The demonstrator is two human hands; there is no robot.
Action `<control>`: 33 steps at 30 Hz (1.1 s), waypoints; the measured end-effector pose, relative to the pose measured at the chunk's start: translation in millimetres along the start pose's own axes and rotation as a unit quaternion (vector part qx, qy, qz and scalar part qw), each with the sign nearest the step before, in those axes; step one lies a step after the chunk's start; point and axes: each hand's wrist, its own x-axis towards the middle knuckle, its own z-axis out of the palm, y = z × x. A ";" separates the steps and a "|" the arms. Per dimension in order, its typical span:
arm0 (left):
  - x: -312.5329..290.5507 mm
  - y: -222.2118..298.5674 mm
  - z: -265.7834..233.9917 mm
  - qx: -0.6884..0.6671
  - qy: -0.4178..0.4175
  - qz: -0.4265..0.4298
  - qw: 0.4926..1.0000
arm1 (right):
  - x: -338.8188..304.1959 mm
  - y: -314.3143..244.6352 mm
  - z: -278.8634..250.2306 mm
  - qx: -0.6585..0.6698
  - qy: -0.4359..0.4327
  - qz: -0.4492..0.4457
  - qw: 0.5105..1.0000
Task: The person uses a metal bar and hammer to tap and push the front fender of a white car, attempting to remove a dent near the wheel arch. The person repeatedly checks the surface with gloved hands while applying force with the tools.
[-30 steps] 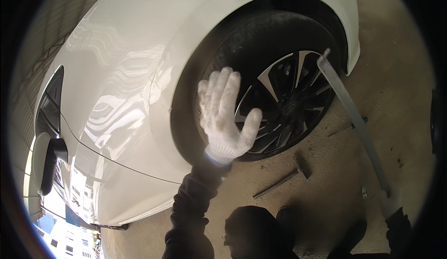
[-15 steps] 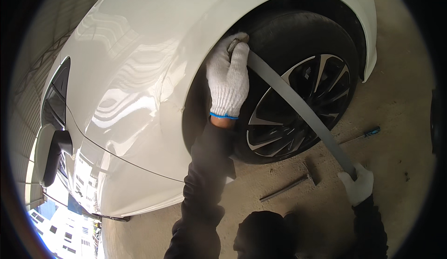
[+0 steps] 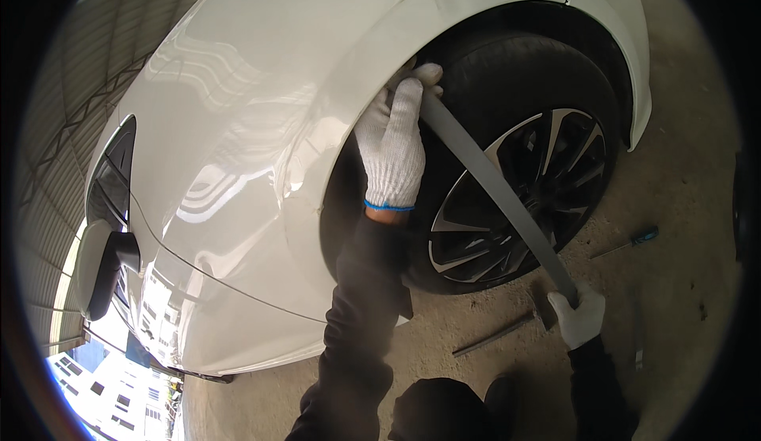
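Observation:
A long flat grey metal bar [image 3: 491, 183] runs slantwise across the front of the black tyre [image 3: 547, 68] and its black-and-silver wheel rim [image 3: 531, 195]. White knitted gloves cover both hands. At the edge of the white car's wheel arch, my left hand [image 3: 392, 143] is closed round the bar's upper end; the tip in there is hidden. My right hand [image 3: 580, 318] grips the lower end, below the wheel and just above the ground.
On the dusty ground lie a hammer [image 3: 495, 336], a screwdriver [image 3: 644, 236] with a blue-black handle, and a thin strip [image 3: 638, 334] right of my forearm. The white fender [image 3: 261, 132] and side mirror [image 3: 107, 270] fill the left.
My right hand has moved left, toward the wheel, bringing the bar's lower end along, so the bar stands steeper. My left hand stays at the arch edge, its fingers slightly shifted.

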 end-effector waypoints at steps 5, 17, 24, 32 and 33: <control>-0.9 3.3 -3.3 -0.010 -0.003 -0.017 1.000 | -7.3 13.1 5.2 -0.025 -0.010 -0.005 1.000; 8.8 -1.0 -11.3 -0.070 0.124 -0.057 0.988 | -53.3 -63.1 -32.5 -0.095 -0.007 0.071 0.993; -7.3 -6.4 -14.0 -0.001 -0.001 0.023 1.000 | -43.6 -7.3 -43.7 -0.032 -0.075 0.069 0.994; -18.5 -11.9 -25.1 -0.148 0.097 0.070 0.982 | -50.9 10.4 -38.6 0.009 0.022 0.014 1.000; -24.2 -9.5 -30.9 -0.181 0.094 0.070 0.976 | -48.3 11.8 -41.0 0.017 0.006 0.016 1.000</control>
